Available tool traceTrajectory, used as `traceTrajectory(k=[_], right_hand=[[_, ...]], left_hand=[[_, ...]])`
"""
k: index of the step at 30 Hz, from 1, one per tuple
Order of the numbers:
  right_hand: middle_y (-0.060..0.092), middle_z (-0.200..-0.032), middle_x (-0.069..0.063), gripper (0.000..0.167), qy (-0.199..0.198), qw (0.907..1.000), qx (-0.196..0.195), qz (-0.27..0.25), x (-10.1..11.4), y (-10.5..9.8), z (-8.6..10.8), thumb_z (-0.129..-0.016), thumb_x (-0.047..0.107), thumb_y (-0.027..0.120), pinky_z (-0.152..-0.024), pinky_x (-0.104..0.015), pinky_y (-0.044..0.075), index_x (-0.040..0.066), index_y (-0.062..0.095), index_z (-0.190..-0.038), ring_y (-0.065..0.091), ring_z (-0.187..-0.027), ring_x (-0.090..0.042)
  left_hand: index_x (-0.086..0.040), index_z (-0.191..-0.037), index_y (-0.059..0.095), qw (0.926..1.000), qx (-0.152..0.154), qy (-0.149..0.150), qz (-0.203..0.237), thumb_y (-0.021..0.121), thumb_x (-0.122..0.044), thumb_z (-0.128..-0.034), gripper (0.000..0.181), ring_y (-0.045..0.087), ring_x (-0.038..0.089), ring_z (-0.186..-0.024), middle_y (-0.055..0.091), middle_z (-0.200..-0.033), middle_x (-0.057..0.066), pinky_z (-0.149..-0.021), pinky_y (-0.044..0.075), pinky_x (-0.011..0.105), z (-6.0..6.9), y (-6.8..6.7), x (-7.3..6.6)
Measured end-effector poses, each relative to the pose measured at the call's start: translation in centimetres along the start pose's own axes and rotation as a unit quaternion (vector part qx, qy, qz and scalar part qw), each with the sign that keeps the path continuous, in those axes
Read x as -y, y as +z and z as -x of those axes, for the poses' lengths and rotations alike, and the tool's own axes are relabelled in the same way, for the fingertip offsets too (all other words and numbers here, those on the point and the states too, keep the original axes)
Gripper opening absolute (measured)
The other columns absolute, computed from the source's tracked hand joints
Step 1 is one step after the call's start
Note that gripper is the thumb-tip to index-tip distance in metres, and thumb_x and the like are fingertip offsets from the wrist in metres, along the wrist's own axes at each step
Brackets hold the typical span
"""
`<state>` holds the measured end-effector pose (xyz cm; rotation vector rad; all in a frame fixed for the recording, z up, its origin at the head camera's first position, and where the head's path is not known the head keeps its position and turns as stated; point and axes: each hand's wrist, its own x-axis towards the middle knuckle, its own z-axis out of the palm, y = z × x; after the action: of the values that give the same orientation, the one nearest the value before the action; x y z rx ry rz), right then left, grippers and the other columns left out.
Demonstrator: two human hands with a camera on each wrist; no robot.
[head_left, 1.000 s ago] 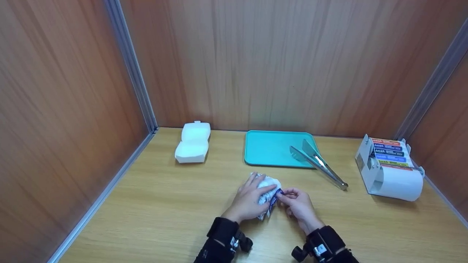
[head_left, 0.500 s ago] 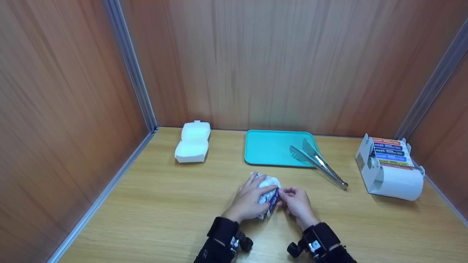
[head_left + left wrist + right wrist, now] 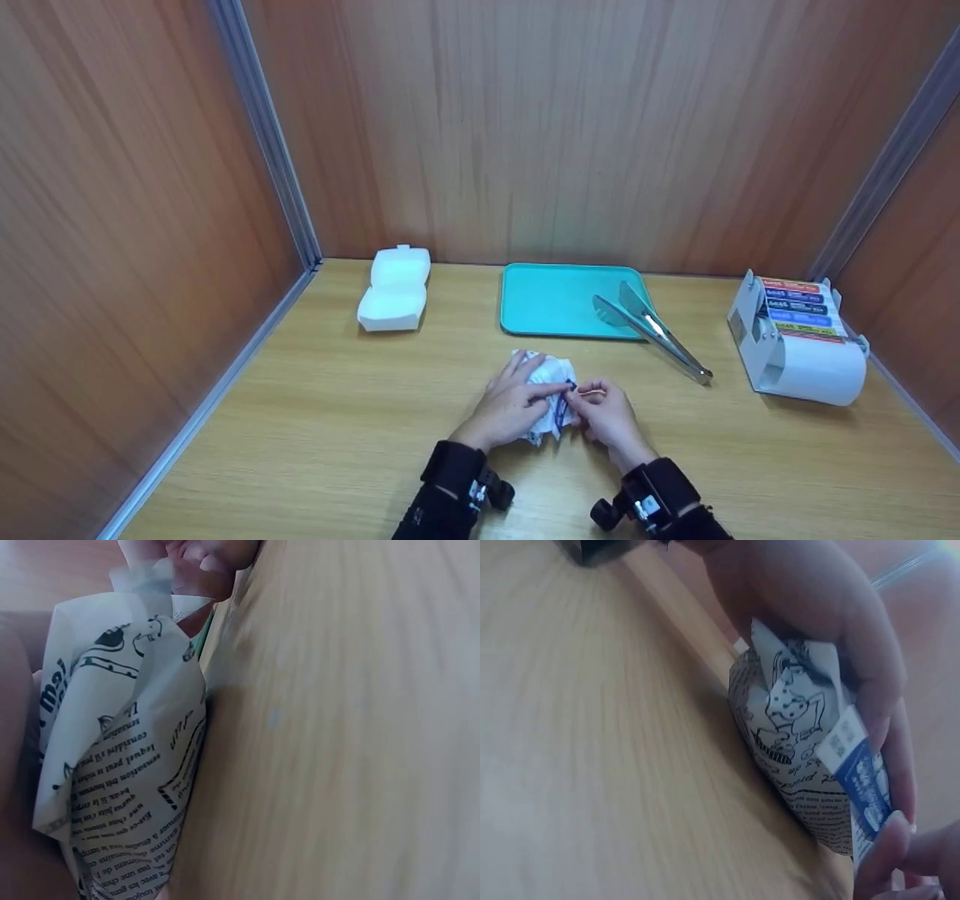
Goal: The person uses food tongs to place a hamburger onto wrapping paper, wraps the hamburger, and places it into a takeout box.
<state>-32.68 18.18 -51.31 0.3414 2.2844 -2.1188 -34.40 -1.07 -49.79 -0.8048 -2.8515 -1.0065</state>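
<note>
A bundle wrapped in printed white paper (image 3: pixel 553 369) lies on the table between the hands. Black lettering and drawings cover the paper (image 3: pixel 135 750) in the left wrist view. My left hand (image 3: pixel 506 405) rests over the bundle's left side, its fingers fairly straight and the index finger reaching across to a sticker. That blue and white sticker strip (image 3: pixel 859 780) runs along the paper in the right wrist view. At its end, my right hand (image 3: pixel 607 420) pinches the strip between thumb and fingertips. What is inside the paper is hidden.
Behind the hands is a turquoise tray (image 3: pixel 555 300), with metal tongs (image 3: pixel 660 337) lying across its right corner. An open white foam box (image 3: pixel 394 292) stands back left. At the right sits a white dispenser (image 3: pixel 802 341) with coloured labels. Wooden panels enclose the table.
My left index finger has moved right, onto the sticker's end by the right fingertips. The right hand has shifted slightly left, still pinching the sticker. The bundle's paper has shifted slightly.
</note>
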Motion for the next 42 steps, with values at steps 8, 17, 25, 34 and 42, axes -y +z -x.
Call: traceTrajectory(k=[8, 17, 25, 34, 42], right_hand=[[0.072, -0.096, -0.013, 0.032, 0.019, 0.9977, 0.037, 0.053, -0.1, -0.2, 2.4, -0.104, 0.028, 0.071, -0.048, -0.022, 0.042, 0.002, 0.056, -0.116, 0.063, -0.060, -0.016], [0.062, -0.082, -0.004, 0.021, 0.068, 0.9899, 0.099, -0.076, -0.3, 0.7, 3.0, -0.106, 0.008, 0.064, -0.049, -0.017, 0.039, 0.002, 0.046, -0.115, 0.058, -0.058, -0.009], [0.061, -0.079, -0.003, 0.019, 0.049, 0.9918, 0.111, -0.040, -0.2, 1.4, 3.0, -0.103, 0.000, 0.065, -0.049, -0.019, 0.039, 0.003, 0.047, -0.110, 0.059, -0.059, -0.010], [0.060, -0.079, -0.003, 0.017, 0.017, 0.9891, 0.146, 0.010, -0.3, 1.5, 2.7, -0.103, -0.001, 0.062, -0.047, -0.019, 0.035, 0.007, 0.047, -0.101, 0.060, -0.059, -0.011], [0.067, -0.068, -0.004, 0.015, -0.033, 0.9823, 0.144, 0.115, -0.2, 1.9, 2.4, -0.099, -0.002, 0.068, -0.040, -0.019, 0.039, 0.004, 0.055, -0.099, 0.062, -0.049, -0.010]], left_hand=[[-0.034, -0.144, 0.068, 0.9998, -0.014, -0.010, 0.005, 0.057, -0.025, -0.1041, 0.042, 0.011, 0.039, -0.164, 0.032, -0.174, 0.007, -0.123, 0.013, 0.076, 0.1, 0.5, 0.0], [-0.030, -0.144, 0.069, 0.9996, -0.027, -0.005, 0.006, 0.057, -0.023, -0.1031, 0.043, 0.012, 0.040, -0.163, 0.032, -0.174, 0.009, -0.124, 0.013, 0.075, -0.1, 0.5, -0.1], [-0.030, -0.143, 0.070, 0.9995, -0.032, -0.003, 0.004, 0.058, -0.022, -0.1023, 0.044, 0.012, 0.041, -0.163, 0.030, -0.174, 0.010, -0.123, 0.012, 0.077, 0.0, 0.5, -0.1], [-0.029, -0.143, 0.070, 0.9995, -0.031, -0.002, 0.012, 0.056, -0.023, -0.1040, 0.042, 0.013, 0.041, -0.163, 0.031, -0.174, 0.008, -0.124, 0.013, 0.075, 0.1, 0.4, -0.1], [-0.028, -0.144, 0.069, 0.9995, -0.021, -0.011, 0.019, 0.056, -0.025, -0.1048, 0.041, 0.010, 0.039, -0.164, 0.029, -0.175, 0.009, -0.124, 0.011, 0.074, 0.0, 0.3, -0.1]])
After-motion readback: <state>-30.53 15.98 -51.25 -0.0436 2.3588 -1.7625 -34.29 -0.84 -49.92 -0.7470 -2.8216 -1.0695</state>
